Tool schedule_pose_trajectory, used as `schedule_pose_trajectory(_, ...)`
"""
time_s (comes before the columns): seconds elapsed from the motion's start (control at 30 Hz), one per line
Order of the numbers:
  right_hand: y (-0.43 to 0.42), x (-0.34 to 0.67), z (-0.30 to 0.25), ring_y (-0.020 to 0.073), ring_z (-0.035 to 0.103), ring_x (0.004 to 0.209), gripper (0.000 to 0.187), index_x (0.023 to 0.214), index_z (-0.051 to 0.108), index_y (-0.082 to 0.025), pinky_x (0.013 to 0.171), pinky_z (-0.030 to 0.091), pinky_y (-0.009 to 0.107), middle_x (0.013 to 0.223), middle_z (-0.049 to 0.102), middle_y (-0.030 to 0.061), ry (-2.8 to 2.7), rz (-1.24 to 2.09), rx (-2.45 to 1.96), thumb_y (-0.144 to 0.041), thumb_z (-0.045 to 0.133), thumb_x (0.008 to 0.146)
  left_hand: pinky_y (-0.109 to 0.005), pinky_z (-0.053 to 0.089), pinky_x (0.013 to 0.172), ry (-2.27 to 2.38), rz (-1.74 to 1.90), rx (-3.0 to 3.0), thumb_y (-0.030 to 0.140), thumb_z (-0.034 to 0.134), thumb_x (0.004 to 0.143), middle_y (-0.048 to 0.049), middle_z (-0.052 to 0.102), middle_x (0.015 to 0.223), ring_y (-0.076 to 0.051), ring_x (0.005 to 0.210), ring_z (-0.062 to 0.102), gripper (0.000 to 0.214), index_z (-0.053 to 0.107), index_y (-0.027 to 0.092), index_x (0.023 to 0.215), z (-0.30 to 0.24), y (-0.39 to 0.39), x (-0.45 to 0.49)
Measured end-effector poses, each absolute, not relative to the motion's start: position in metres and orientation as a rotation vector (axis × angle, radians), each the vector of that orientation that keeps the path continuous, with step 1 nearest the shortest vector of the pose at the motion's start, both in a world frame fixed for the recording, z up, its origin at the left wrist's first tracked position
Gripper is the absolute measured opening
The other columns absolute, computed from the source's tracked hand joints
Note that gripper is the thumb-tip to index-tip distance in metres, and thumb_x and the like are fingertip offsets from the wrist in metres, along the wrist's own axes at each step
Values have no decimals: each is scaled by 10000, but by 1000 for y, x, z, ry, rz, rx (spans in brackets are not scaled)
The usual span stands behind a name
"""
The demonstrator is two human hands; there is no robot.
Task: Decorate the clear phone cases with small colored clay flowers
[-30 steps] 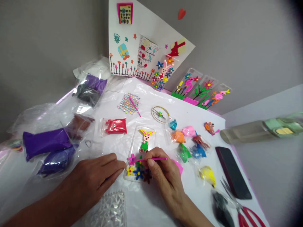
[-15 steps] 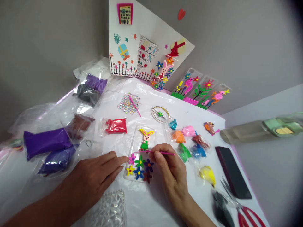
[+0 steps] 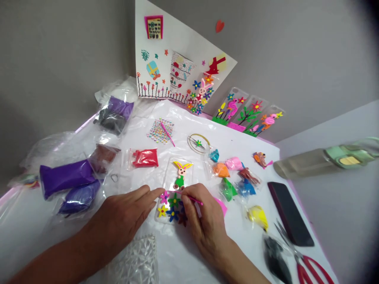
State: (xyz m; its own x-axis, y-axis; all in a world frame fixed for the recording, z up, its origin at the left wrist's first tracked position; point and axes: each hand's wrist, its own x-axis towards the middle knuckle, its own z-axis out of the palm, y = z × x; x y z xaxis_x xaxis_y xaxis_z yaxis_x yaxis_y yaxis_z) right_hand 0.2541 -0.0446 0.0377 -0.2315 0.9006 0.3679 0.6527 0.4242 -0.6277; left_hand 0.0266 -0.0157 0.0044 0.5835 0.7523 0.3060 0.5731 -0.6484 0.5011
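A clear phone case [image 3: 169, 167] lies flat on the table, bearing a clay rabbit [image 3: 181, 173] with yellow ears and a green body. Below the rabbit sit several clay flowers, among them a pink one [image 3: 164, 197], a yellow one [image 3: 162, 211] and a blue one [image 3: 172, 214]. My right hand [image 3: 204, 219] pinches a thin pink stick tool [image 3: 194, 200] whose tip points left, close to the pink flower. It covers part of the case's right side. My left hand [image 3: 126, 213] rests at the case's left edge, fingers stretched out, index fingertip by the pink flower.
Packets of coloured clay lie around, such as red [image 3: 145, 157], purple [image 3: 66, 177] and yellow [image 3: 257, 217]. Scissors [image 3: 299, 256], a dark phone [image 3: 290, 213] and a bottle [image 3: 302, 162] are at the right. Gems [image 3: 158, 128] lie behind. Decorated cases [image 3: 248, 114] lean on the wall.
My right hand has moved left and slightly down over the case with the pink stick, covering more of the right-hand flowers. A pink shape now shows behind that hand. The view has shifted slightly.
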Motion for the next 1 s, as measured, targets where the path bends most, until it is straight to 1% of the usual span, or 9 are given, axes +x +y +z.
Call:
schedule_pose_trajectory(0.2,-43,252,40,170,609,821,160,1080,566,-199,723,503,272,920,653,55,-2016,435,-1252,-92,453,1039,-251,506,628,1035,697,2427,240,345,1113,45,667,873,-133,743,722,348,579,275,1369,2,-16,27)
schedule_pose_trajectory(0.37,-43,252,42,166,604,819,170,1086,562,-203,728,501,269,925,652,54,-2015,440,-1231,-79,460,1031,-249,496,618,1055,706,2434,262,319,1125,47,647,867,-134,731,712,363,558,288,1397,0,-17,26)
schedule_pose_trajectory(0.5,-42,253,44,165,607,802,160,1066,576,-198,716,498,271,906,654,53,-2003,429,-1223,-89,465,1029,-234,519,630,1065,694,2440,286,299,1133,33,694,898,-134,751,728,379,571,284,1398,-2,-17,25)
schedule_pose_trajectory(0.6,-42,255,48,149,620,789,141,1036,601,-198,706,495,260,891,658,40,-1901,443,-1284,-111,490,1035,-227,566,706,1085,756,2424,316,313,1134,2,762,1036,-147,867,762,380,611,265,1365,-1,-16,24)
schedule_pose_trajectory(0.7,-43,257,53,129,625,777,133,1025,626,-204,702,493,241,878,656,20,-1731,521,-1329,-159,505,1058,-226,577,892,1067,822,2283,337,373,1123,1,781,1178,-154,1037,756,351,671,271,1295,6,-16,24)
schedule_pose_trajectory(0.73,-44,257,54,125,627,779,135,1038,637,-209,706,494,237,881,659,16,-1666,562,-1339,-183,508,1068,-218,572,903,1060,840,2198,344,398,1115,10,788,1154,-148,1021,755,335,695,274,1254,9,-16,24)
schedule_pose_trajectory(0.8,-44,259,59,122,626,783,150,1056,658,-219,713,495,237,883,662,10,-1550,649,-1345,-237,513,1086,-196,571,789,1066,836,2003,367,432,1099,32,788,929,-128,826,743,320,732,271,1160,18,-16,22)
schedule_pose_trajectory(0.9,-44,261,70,123,608,787,191,1025,679,-217,727,484,246,873,649,5,-1481,701,-1309,-292,518,1093,-199,462,548,1093,778,1739,446,417,1083,69,592,549,-115,507,553,387,743,239,1053,30,-16,20)
schedule_pose_trajectory(1.0,-43,264,87,129,595,849,255,931,672,-198,781,463,253,901,637,15,-1552,625,-1263,-320,516,1092,-214,328,482,1109,759,1552,570,426,1047,82,430,459,-110,449,372,479,730,209,969,37,-15,18)
